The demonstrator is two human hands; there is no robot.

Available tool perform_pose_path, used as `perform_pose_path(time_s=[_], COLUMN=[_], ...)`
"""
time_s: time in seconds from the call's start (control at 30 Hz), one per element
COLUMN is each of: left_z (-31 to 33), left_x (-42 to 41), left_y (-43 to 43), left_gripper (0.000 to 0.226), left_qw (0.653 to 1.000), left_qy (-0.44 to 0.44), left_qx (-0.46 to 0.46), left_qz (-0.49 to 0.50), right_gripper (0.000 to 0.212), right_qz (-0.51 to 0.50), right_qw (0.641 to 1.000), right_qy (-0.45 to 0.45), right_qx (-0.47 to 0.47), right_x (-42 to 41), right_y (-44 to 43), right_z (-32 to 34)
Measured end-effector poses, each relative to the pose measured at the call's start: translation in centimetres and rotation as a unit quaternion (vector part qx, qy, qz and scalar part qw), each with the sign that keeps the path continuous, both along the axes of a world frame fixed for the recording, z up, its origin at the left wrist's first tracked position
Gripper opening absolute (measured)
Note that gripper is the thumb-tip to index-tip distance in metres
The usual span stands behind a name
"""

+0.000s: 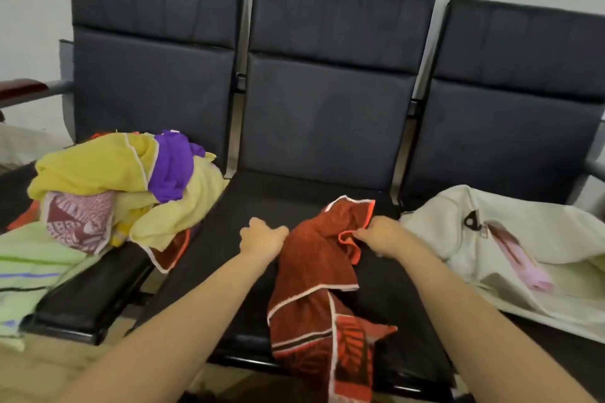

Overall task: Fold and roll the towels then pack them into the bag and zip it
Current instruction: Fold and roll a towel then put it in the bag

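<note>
A crumpled red-brown towel (314, 275) with white and orange trim lies on the middle seat, and its lower end hangs over the front edge. My left hand (262, 237) grips its left edge. My right hand (379, 234) pinches an orange-trimmed fold near its upper corner. On the right seat lies a white bag (510, 239), open, with a pink rolled towel (520, 258) inside. A heap of unfolded towels (121, 183), yellow, purple and patterned pink, sits on the left seat.
A pale green striped towel (29, 268) hangs off the left seat's front. The three black seats (281, 193) are joined in a row with tall backrests against a white wall. A wooden armrest (23, 88) juts out at far left.
</note>
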State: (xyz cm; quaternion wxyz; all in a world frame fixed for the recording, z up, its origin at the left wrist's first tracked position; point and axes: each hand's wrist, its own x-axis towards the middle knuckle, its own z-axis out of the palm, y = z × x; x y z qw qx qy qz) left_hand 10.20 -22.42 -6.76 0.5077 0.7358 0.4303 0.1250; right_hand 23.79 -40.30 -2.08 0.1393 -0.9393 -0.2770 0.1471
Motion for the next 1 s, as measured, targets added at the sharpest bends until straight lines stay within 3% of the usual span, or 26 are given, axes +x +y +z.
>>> perform_pose_path(time_s=[0.07, 0.17, 0.23, 0.33, 0.4, 0.47, 0.53, 0.57, 0.63, 0.7, 0.77, 0.87, 0.97, 1.0], left_z=[-2.7, -4.7, -5.7, -6.2, -6.0, -5.1, -4.4, -4.2, -4.7, -4.8, -4.9, -4.6, -5.0, -5.1], left_x=[-1.1, -2.0, -1.7, -1.0, -0.6, -0.3, -0.4, -0.8, -1.6, -2.3, -2.7, -3.1, -3.7, -3.5], left_y=[-1.4, -3.8, -4.7, -4.8, -4.4, -3.1, -0.5, 1.1, 4.1, 5.1, 5.0, 4.2, 3.4, 3.0], left_gripper=[0.054, 0.067, 0.051, 0.024, 0.019, 0.024, 0.026, 0.027, 0.036, 0.039, 0.037, 0.04, 0.067, 0.065], left_qw=[0.978, 0.901, 0.879, 0.888, 0.945, 0.998, 0.95, 0.927, 0.931, 0.963, 0.99, 0.975, 0.943, 0.908], left_qy=[0.044, 0.157, 0.18, 0.154, 0.088, -0.042, -0.204, -0.23, -0.179, -0.078, 0.037, 0.166, 0.215, 0.249], left_qx=[0.169, 0.245, 0.293, 0.319, 0.239, 0.041, -0.161, -0.196, -0.2, -0.163, -0.071, 0.146, 0.216, 0.27], left_qz=[-0.117, -0.323, -0.331, -0.292, -0.203, -0.002, 0.174, 0.222, 0.248, 0.203, 0.119, 0.004, -0.133, -0.201], right_gripper=[0.036, 0.038, 0.042, 0.027, 0.012, 0.004, 0.009, 0.013, 0.018, 0.02, 0.028, 0.042, 0.057, 0.055], right_qz=[-0.001, 0.007, 0.044, 0.083, 0.105, 0.086, 0.058, 0.059, 0.095, 0.111, 0.084, 0.02, 0.072, 0.079], right_qw=[0.99, 0.977, 0.986, 0.986, 0.986, 0.98, 0.965, 0.963, 0.968, 0.94, 0.919, 0.977, 0.987, 0.989], right_qy=[0.118, 0.211, 0.162, 0.115, 0.093, 0.089, 0.078, 0.082, 0.173, 0.309, 0.328, 0.177, 0.094, 0.09], right_qx=[-0.076, -0.042, 0.025, 0.089, 0.092, 0.158, 0.242, 0.251, 0.158, -0.089, -0.203, -0.114, -0.11, -0.083], right_x=[-1.8, -4.1, -5.2, -5.9, -5.4, -4.2, -2.5, -1.6, -0.8, -1.3, -1.3, -1.6, -3.4, -4.1], right_y=[-1.6, -2.2, -1.6, -1.0, -0.7, -1.0, -2.3, -3.4, -5.6, -6.8, -6.6, -4.6, -2.5, -2.0], right_z=[-3.2, -6.7, -8.3, -10.4, -11.2, -10.7, -9.0, -7.9, -5.3, -2.8, -2.1, -3.6, -7.2, -8.2])
